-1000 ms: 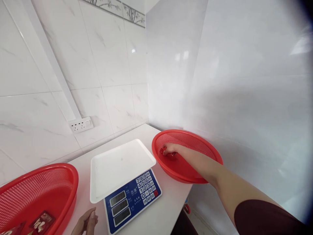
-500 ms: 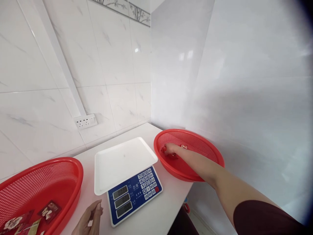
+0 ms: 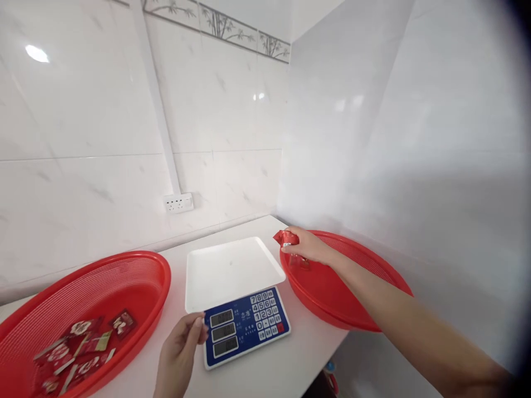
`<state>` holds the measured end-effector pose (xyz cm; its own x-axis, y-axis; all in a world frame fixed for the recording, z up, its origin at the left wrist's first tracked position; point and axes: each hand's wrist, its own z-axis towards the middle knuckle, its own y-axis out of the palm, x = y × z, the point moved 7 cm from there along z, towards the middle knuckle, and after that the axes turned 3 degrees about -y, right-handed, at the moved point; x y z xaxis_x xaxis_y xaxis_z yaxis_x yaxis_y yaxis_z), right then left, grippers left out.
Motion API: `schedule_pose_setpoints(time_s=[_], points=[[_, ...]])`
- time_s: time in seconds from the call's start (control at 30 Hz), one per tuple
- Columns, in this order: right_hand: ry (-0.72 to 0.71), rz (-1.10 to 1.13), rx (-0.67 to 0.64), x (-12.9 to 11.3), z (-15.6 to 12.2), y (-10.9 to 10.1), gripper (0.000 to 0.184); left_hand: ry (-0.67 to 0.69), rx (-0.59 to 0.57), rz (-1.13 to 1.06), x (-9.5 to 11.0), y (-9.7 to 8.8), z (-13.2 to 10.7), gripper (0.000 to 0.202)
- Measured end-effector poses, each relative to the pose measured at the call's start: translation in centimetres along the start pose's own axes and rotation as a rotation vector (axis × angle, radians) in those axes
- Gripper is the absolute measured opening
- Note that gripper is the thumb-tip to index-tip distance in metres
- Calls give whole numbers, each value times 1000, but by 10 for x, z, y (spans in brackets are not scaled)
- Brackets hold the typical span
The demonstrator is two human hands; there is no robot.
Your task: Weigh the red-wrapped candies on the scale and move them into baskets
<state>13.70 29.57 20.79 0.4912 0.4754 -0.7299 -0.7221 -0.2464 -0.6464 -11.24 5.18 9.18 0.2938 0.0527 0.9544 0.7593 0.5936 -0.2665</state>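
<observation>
Where two baskets (image 3: 136,271) flank one scale (image 3: 244,315), the right hand (image 3: 309,245) grips at least one packet (image 3: 289,238); the left hand (image 3: 181,341) pinches together.

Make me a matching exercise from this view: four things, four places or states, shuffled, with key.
Things:
A. Right hand
B. Left hand
C. Wall socket
D. White scale tray

Places or states:
1. On the tiled wall
2. Holding a red packet at the right basket
3. Behind the blue keypad panel
4. Beside the displays

Pairs: A-2, B-4, C-1, D-3
</observation>
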Motion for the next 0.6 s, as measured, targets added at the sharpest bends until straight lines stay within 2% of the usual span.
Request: schedule_pose_setpoints(time_s=[0.13, 0.2, 0.27, 0.33, 0.47, 0.6], points=[[-265, 23, -140, -48, -12, 50, 34, -35, -160, -196, 48, 36, 15, 41], [-341, 27, -183, -65, -15, 78, 32, -10, -164, -258, 65, 51, 31, 41], [-373, 65, -195, -73, -16, 102, 32, 4, -149, -303, 71, 61, 48, 36], [-367, 125, -181, -73, -16, 118, 34, -2, -111, -316, 66, 64, 62, 29], [-294, 196, -101, -56, -16, 121, 43, -32, -5, -293, 45, 49, 77, 23], [-191, 294, -21, -38, -19, 109, 42, -26, 84, -239, 40, 36, 76, 38]])
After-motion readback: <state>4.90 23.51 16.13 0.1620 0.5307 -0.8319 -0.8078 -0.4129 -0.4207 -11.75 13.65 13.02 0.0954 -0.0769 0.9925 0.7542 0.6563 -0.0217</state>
